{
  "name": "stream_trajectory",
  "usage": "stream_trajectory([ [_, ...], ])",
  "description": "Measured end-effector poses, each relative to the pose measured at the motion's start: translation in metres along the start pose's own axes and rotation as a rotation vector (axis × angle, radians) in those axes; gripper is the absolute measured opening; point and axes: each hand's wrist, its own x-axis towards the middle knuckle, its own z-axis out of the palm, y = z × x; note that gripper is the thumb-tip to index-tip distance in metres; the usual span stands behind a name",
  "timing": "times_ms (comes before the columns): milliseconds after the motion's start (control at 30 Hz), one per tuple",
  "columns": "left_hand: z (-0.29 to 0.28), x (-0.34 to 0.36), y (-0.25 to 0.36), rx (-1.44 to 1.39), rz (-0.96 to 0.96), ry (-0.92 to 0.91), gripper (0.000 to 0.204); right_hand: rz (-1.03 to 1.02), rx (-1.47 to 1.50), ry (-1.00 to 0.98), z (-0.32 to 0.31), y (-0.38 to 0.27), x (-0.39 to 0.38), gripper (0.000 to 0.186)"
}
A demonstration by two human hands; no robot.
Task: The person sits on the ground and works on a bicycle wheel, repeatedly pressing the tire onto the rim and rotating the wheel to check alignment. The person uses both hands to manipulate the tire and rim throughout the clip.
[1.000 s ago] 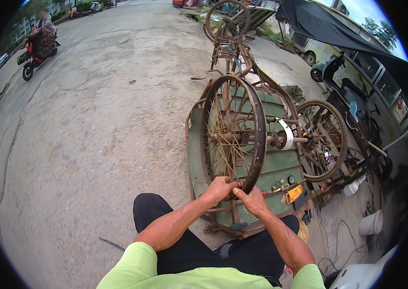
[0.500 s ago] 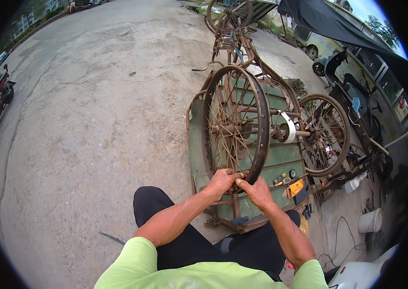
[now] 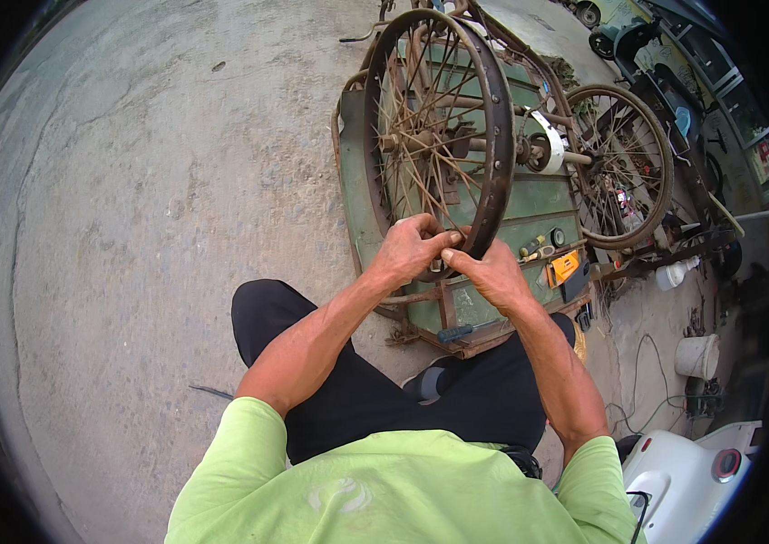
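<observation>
A rusty spoked wheel (image 3: 496, 136) with a bare, dark rim stands upright in front of me, on the axle of an overturned cargo tricycle. Both my hands are at the lowest part of its rim. My left hand (image 3: 412, 249) is pinched closed beside the lower spokes; whatever is between its fingertips is too small to make out. My right hand (image 3: 496, 279) grips the rim from the right, its thumb towards my left fingertips and its other fingers partly hidden. Behind the wheel lies the tricycle's green slatted bed (image 3: 530, 207).
The second wheel (image 3: 625, 168) stands to the right. On the bed's near right lie a yellow-orange packet (image 3: 563, 268), a tape roll (image 3: 557, 237) and a blue-handled tool (image 3: 454, 334). A white bucket (image 3: 696, 356) and white scooter body (image 3: 684, 476) are at right.
The view has tilted downward, so the wheel and bed sit higher in the picture. Both hands stay at the bottom of the rim, with the left fingers slightly shifted.
</observation>
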Motion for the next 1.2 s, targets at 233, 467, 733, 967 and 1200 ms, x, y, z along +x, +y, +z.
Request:
stream_trajectory([
  [233,0.002,-0.005,0.014,0.043,-0.005,0.011,0.042,-0.022,0.044,0.01,0.002,-0.009,-0.006,0.042],
  [467,0.011,-0.004,0.015,-0.086,0.005,0.01,0.036,-0.033,0.081,-0.03,0.002,-0.006,-0.003,0.043],
  [733,0.011,0.005,0.001,-0.08,0.069,0.029,0.029,0.023,-0.018,-0.039,0.001,-0.01,-0.003,0.038],
  [967,0.012,-0.007,0.019,-0.222,-0.058,0.025,0.025,-0.057,-0.047,0.021,0.001,-0.011,-0.005,0.04],
  [1200,-0.001,-0.006,0.019,-0.27,-0.114,-0.113,0.034,-0.007,0.052,-0.042,0.004,-0.019,-0.009,0.053],
])
